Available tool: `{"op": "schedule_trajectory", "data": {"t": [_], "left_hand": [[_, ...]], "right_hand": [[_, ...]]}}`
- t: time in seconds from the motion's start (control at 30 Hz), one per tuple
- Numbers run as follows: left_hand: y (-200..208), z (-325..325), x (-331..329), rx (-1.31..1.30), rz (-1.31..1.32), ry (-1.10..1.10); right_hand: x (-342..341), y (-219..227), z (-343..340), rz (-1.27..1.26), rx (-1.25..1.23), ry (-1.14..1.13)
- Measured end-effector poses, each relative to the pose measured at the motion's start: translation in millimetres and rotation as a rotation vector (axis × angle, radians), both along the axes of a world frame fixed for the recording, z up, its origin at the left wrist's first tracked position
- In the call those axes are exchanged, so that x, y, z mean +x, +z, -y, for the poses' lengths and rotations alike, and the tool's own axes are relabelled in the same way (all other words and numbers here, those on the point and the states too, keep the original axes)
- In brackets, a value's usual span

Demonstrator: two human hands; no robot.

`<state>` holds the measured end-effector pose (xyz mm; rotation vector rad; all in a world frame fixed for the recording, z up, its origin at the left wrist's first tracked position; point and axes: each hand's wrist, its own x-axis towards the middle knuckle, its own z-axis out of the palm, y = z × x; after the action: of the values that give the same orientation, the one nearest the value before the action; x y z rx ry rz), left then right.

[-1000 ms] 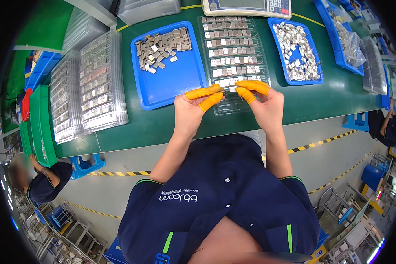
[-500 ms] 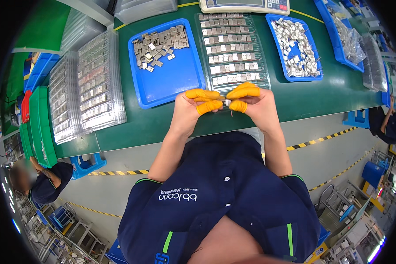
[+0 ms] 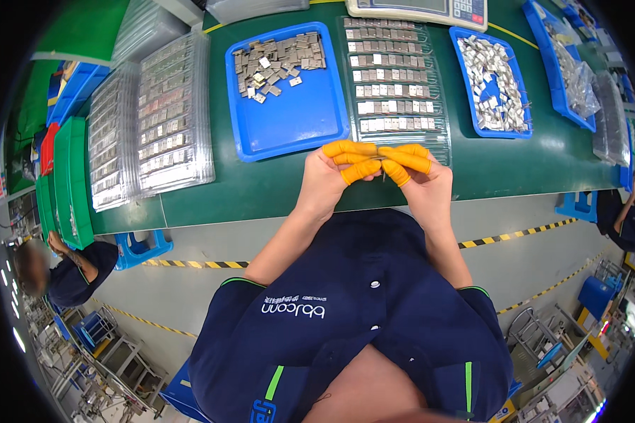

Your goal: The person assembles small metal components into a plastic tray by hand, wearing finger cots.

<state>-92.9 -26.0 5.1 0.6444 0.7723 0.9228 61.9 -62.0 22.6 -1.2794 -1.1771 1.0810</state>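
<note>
Yellow finger covers sheathe the thumbs and fingers of my left hand (image 3: 335,176) and my right hand (image 3: 420,180). Their tips meet at the table's front edge, pinched round a small connector part that is almost wholly hidden; a thin dark end pokes out below. Just beyond is a clear blister tray (image 3: 439,149) with rows of small metal connector shells (image 3: 395,108). To its left a blue tray (image 3: 289,130) holds loose grey shells (image 3: 282,60) at its far end. On the right, small white pieces with thin leads (image 3: 511,113) fill another blue tray (image 3: 497,133).
A scale (image 3: 402,7) stands at the back. Filled clear trays (image 3: 206,106) are stacked at left, beside green bins (image 3: 70,176). Another blue bin (image 3: 587,121) with plastic bags lies far right. Co-workers sit at left (image 3: 81,271) and right (image 3: 617,218).
My fingertips have closed in together, covering the small white piece that showed between them before. The table and trays have shifted rightward and slightly up in view.
</note>
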Motion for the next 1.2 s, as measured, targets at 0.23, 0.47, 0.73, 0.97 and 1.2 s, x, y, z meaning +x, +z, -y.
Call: {"op": "schedule_trajectory", "data": {"t": [0.23, 0.47, 0.73, 0.97, 1.2], "left_hand": [[-6.1, 4.3, 2.0, 0.333, -0.573, 0.192], [-10.5, 4.3, -1.2, 0.499, -0.552, 0.005], [1.5, 2.3, -5.5, 0.678, -0.647, -0.081], [-7.1, 6.4, -5.5, 0.671, -0.602, -0.088], [-13.9, 13.3, 2.8, 0.398, -0.468, 0.009]], "right_hand": [[-6.1, -0.1, -3.8, 0.544, 0.220, -0.223], [-7.6, -7.2, 2.6, 0.621, 0.372, -0.038], [-2.6, 2.0, 2.3, 0.515, 0.211, 0.018], [4.9, -2.2, 1.6, 0.595, 0.294, 0.035], [19.1, -6.4, -3.7, 0.549, 0.394, -0.166]]}}
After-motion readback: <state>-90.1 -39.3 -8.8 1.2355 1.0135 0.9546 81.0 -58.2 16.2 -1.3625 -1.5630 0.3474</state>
